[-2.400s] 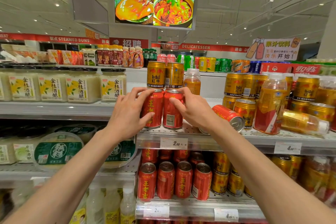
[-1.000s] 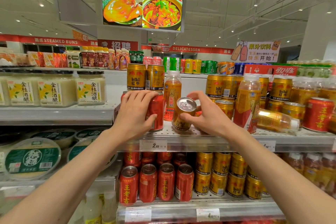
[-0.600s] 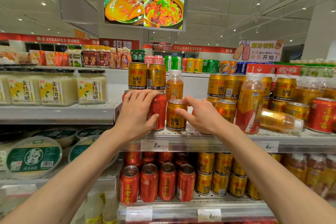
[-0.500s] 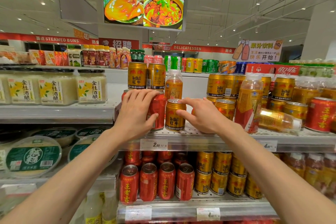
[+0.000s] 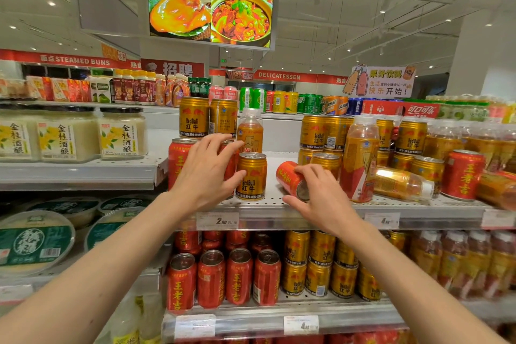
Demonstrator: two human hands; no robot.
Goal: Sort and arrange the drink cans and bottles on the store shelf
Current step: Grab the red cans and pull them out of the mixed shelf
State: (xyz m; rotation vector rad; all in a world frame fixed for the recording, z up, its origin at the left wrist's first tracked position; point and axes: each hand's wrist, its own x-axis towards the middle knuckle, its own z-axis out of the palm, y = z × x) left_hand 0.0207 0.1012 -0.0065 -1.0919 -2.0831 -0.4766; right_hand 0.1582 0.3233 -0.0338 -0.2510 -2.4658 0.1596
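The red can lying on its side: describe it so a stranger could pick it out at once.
Find the upper drinks shelf with the 2.80 price tag on its front edge. To the right of the lone upright gold Red Bull can near that edge, the right hand grips the red can. It is the only red can there tipped over, its end facing the camera.

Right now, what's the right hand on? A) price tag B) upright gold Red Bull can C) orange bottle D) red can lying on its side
D: the right hand curls its fingers round the red can lying tipped over on the shelf, while the gold Red Bull can stands upright beside the left hand.
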